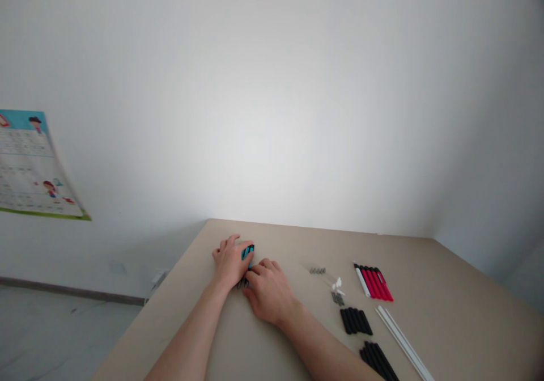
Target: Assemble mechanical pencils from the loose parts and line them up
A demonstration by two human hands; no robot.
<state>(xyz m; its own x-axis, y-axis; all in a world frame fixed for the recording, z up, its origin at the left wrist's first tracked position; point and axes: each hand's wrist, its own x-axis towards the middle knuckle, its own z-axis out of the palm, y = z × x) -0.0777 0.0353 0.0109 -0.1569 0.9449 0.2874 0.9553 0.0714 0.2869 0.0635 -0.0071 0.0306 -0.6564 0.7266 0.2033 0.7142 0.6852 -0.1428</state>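
Note:
Several blue-and-black pens [247, 251] lie close together at the left part of the table, mostly covered by my hands. My left hand [232, 263] curves over their left side, its thumb and the side of the palm against them. From the right, my right hand [271, 290] rests low on the table, fingers bent and pressed to the pens' near end. Thin dark tips show between the two hands. How many pens there are and how firmly each hand grips them is hidden.
On the right of the table [297, 239] lie small springs [318, 270], white small parts [337, 284], grey metal clips [338, 298], black grips [356, 321], black tubes [378, 361], thin white rods [403, 341], and red pen barrels [376, 283] beside a white one. A wall stands behind.

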